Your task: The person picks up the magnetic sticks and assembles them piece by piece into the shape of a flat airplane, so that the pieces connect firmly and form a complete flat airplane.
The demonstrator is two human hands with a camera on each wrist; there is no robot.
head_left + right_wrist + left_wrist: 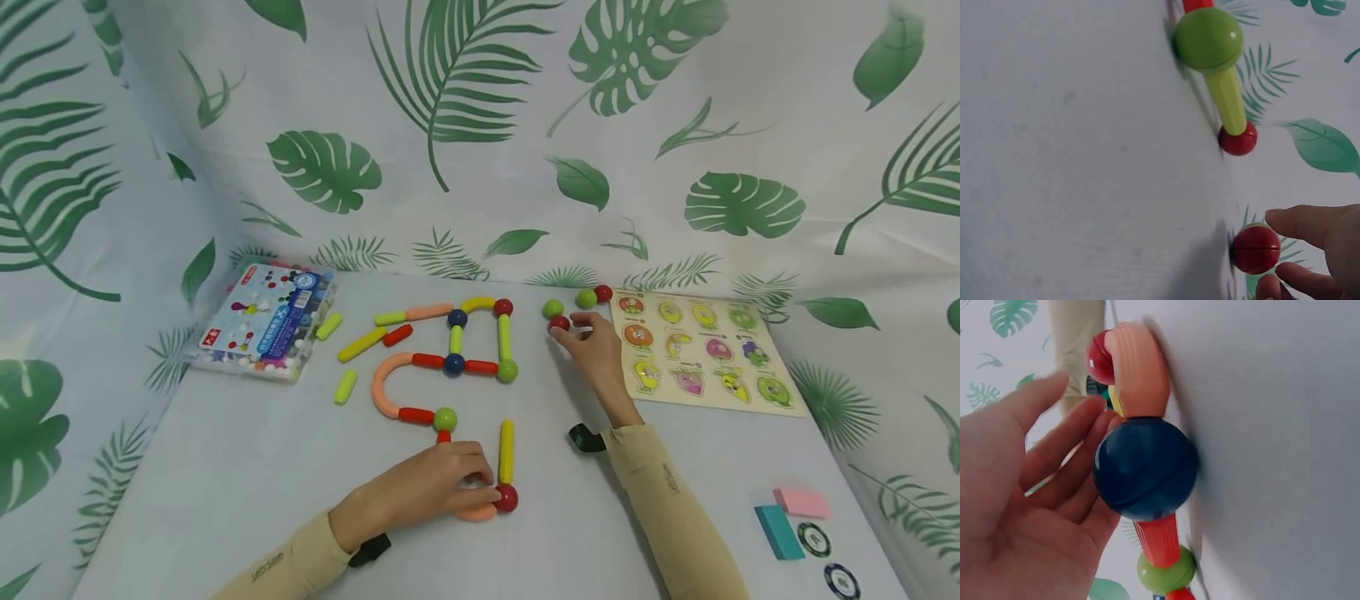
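Over the lower part of a ball-and-rod figure, my left hand (438, 482) has its fingers loosely bent. In the left wrist view those fingers lie behind a dark blue ball (1146, 469), which joins a peach curved rod (1142, 375) to a red rod (1159, 540). In the head view the hand hides that ball, and its thumb is beside a red ball (506, 498) below a yellow rod (507, 450). My right hand (596, 350) reaches another red ball (559, 323); its fairly straight thumb and fingers flank the ball (1255, 250). A green ball (552, 308) sits right behind.
The upper figure includes blue balls (453, 364) and a peach arch (386, 387). Loose rods (362, 344) lie left, near a plastic box (262, 321). At the right are a fruit-picture board (697, 350), pink (801, 502) and teal (780, 532) blocks, and round chips (842, 581).
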